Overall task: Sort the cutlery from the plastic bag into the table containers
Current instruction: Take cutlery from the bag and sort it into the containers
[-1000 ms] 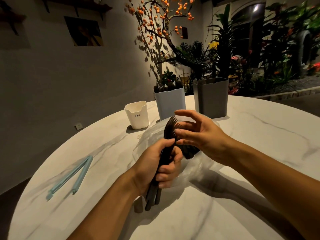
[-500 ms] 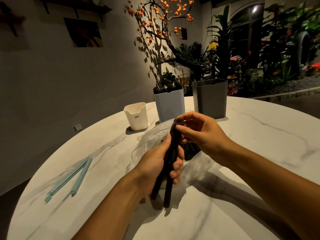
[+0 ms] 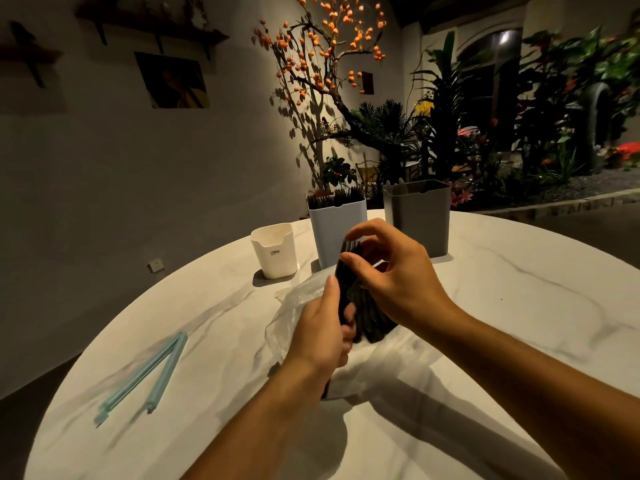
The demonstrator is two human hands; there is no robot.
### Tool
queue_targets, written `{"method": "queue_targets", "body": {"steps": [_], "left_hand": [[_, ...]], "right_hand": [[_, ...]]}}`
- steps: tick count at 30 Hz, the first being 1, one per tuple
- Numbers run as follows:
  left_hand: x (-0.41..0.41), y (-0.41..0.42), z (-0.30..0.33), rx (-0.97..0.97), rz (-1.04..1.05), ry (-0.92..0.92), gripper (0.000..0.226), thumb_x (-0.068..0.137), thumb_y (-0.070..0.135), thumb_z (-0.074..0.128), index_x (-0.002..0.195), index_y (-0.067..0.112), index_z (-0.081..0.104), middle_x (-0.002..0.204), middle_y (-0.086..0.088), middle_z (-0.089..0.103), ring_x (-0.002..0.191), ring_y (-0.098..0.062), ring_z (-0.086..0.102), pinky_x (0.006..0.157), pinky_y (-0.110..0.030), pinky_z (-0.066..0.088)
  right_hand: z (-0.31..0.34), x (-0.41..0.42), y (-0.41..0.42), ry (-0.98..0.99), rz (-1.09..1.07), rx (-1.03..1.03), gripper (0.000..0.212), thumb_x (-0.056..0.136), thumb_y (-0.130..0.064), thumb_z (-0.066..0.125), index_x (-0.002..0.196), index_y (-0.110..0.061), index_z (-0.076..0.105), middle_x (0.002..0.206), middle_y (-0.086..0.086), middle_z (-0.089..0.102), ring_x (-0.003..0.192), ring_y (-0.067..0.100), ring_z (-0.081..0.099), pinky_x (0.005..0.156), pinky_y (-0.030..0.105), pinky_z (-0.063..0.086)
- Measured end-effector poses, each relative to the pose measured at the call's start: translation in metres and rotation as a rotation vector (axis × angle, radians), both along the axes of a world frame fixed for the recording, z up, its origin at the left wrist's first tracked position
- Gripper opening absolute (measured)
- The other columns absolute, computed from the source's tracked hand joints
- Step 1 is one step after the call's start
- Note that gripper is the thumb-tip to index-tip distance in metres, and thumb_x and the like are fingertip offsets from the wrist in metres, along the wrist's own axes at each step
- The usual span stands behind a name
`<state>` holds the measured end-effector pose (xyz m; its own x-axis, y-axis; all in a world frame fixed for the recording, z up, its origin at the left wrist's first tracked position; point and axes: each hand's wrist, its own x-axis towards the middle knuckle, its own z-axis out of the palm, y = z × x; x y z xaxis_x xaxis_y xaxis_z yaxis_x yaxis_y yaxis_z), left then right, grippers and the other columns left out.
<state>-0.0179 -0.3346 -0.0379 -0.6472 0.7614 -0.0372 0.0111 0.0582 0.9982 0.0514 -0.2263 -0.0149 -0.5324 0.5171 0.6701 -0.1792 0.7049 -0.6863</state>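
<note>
In the head view, the left hand [image 3: 320, 332] grips a bundle of dark cutlery [image 3: 348, 289] around its lower half, fingers curled round the handles and the thumb lying straight up along the near side. The bundle stands nearly upright above the white marbled table [image 3: 502, 306], its upper ends rising past the left thumb; the light is too dim to tell forks from spoons or knives. The right hand [image 3: 398, 278] sits at the top of the bundle, just right of it. Its thumb and first finger curl in and pinch the upper ends, while the other fingers arch over the tips. A second dark clump of cutlery [image 3: 375, 323] lies lower, under the right palm and just right of the left hand, resting in the plastic bag [image 3: 294, 306].

The clear bag is crumpled on the table beneath both hands, spreading left of the left hand and down toward the person. Behind the hands stand three containers in a row. The white container [image 3: 275, 251] is farthest left. The light blue container [image 3: 334, 230] stands in the middle with dark cutlery ends showing above its rim, and the grey container [image 3: 417, 216] is to the right. The blue container is directly beyond the held bundle. A pale blue bag clip [image 3: 149, 372] lies open on the table, well to the left of the hands.
</note>
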Motion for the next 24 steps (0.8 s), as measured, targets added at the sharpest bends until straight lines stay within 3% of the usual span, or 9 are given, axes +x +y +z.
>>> {"method": "queue_targets", "body": {"steps": [1,3,7,11,13,15,17,19,24], "left_hand": [[0.001,0.002,0.004,0.006,0.027,0.020,0.066,0.094,0.062,0.027,0.091,0.006,0.063,0.071,-0.015,0.065,0.045,-0.009,0.051,0.045,-0.016,0.042],[0.002,0.007,0.012,0.002,0.062,0.031,0.073,0.099,0.057,0.024,0.137,-0.001,0.047,0.130,-0.027,0.057,0.102,-0.034,0.069,0.085,-0.034,0.056],[0.001,0.015,0.033,0.036,0.027,0.031,0.074,0.100,0.059,0.021,0.149,0.005,0.028,0.149,-0.025,0.033,0.137,-0.044,0.028,0.110,-0.051,0.024],[-0.011,0.027,0.049,0.082,0.128,0.133,0.075,0.099,0.061,0.023,0.140,0.002,0.044,0.129,-0.027,0.057,0.123,-0.043,0.053,0.109,-0.049,0.038],[-0.016,0.033,0.057,0.054,0.168,0.142,0.077,0.099,0.061,0.023,0.133,-0.003,0.049,0.093,-0.019,0.068,0.085,-0.029,0.066,0.087,-0.035,0.051],[-0.022,0.037,0.066,0.016,0.150,0.114,0.077,0.100,0.060,0.023,0.126,-0.005,0.056,0.091,-0.021,0.068,0.065,-0.020,0.061,0.067,-0.024,0.051],[-0.026,0.038,0.073,0.017,0.111,0.074,0.069,0.100,0.060,0.025,0.083,0.006,0.065,0.063,-0.012,0.059,0.043,-0.009,0.040,0.045,-0.019,0.034],[-0.031,0.042,0.080,0.022,0.063,0.015,0.064,0.099,0.063,0.025,0.056,0.018,0.042,0.049,0.001,0.034,0.041,-0.008,0.023,0.043,-0.021,0.019],[-0.051,0.061,0.089,0.026,-0.052,-0.059,0.064,0.098,0.066,0.020,0.056,0.020,0.033,0.049,0.003,0.030,0.043,-0.011,0.020,0.044,-0.023,0.016]], "right_hand": [[0.004,0.001,0.001,-0.033,0.025,0.014,0.024,0.090,-0.024,0.067,0.111,-0.029,0.058,0.094,-0.021,0.060,0.089,0.003,0.064,0.073,0.014,0.055],[0.013,0.002,0.003,-0.102,0.076,0.023,0.029,0.092,-0.022,0.065,0.118,-0.030,0.055,0.099,-0.016,0.059,0.090,0.007,0.065,0.074,0.022,0.059],[0.036,-0.001,0.007,-0.086,0.109,0.016,0.035,0.092,-0.013,0.065,0.122,-0.029,0.053,0.103,-0.003,0.061,0.084,0.013,0.068,0.070,0.029,0.061],[0.058,-0.010,0.012,-0.033,0.113,0.018,0.030,0.093,-0.014,0.065,0.118,-0.028,0.055,0.100,-0.006,0.061,0.083,0.012,0.069,0.068,0.025,0.059],[0.067,-0.014,0.016,-0.032,0.135,-0.008,0.026,0.094,-0.014,0.063,0.116,-0.025,0.056,0.101,-0.003,0.061,0.080,0.011,0.070,0.065,0.022,0.057],[0.077,-0.019,0.022,-0.049,0.128,0.000,0.026,0.094,-0.011,0.063,0.117,-0.023,0.057,0.100,-0.003,0.061,0.079,0.010,0.070,0.063,0.020,0.056],[0.083,-0.024,0.028,-0.063,0.120,0.011,0.028,0.093,-0.007,0.064,0.117,-0.021,0.058,0.097,-0.001,0.061,0.080,0.011,0.070,0.063,0.021,0.057],[0.088,-0.030,0.036,-0.054,0.120,-0.002,0.028,0.092,-0.005,0.064,0.115,-0.020,0.059,0.093,0.000,0.061,0.078,0.013,0.070,0.065,0.024,0.059],[0.099,-0.046,0.056,-0.050,0.098,-0.010,0.027,0.089,-0.001,0.065,0.110,-0.018,0.060,0.088,0.003,0.060,0.075,0.018,0.070,0.066,0.030,0.061]]}}
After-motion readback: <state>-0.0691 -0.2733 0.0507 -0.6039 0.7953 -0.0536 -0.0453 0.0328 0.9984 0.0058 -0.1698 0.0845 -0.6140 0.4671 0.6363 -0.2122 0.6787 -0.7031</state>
